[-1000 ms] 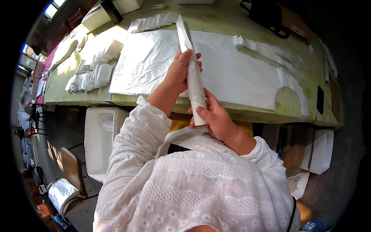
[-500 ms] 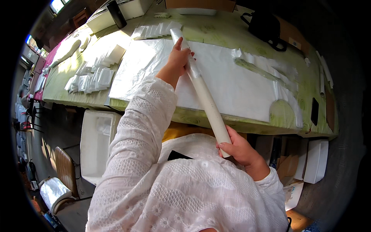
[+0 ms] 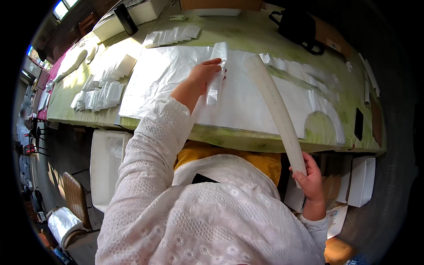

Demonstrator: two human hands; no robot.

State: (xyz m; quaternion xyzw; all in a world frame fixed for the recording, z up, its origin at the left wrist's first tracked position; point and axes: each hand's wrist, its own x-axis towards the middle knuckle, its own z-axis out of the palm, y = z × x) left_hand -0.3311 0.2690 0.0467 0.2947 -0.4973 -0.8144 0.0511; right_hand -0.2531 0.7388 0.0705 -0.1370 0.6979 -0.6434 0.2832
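My left hand [image 3: 204, 78] is closed around a folded strip of clear plastic film [image 3: 217, 73], held above the white sheeting. In my right hand [image 3: 310, 179] is the lower end of a long, pale tube [image 3: 279, 115], which leans up and to the left over the table's front edge. Tube and film are apart. Beneath both lies a broad white plastic sheet [image 3: 170, 88] on the table. To its right, several overlapping film strips [image 3: 304, 77] are spread in a row.
Folded film packets [image 3: 104, 95] lie at the left of the green-covered table [image 3: 247, 33], with more packets [image 3: 172, 35] behind. A black bag [image 3: 296, 28], a black phone [image 3: 358, 123] and thin tubes [image 3: 369, 75] are at the right. Below the left edge stands a white foam box [image 3: 106, 170].
The tube has come out of the plastic film. My right hand has carried it to the right, while my left hand keeps the film, now flattened, slightly to the right.
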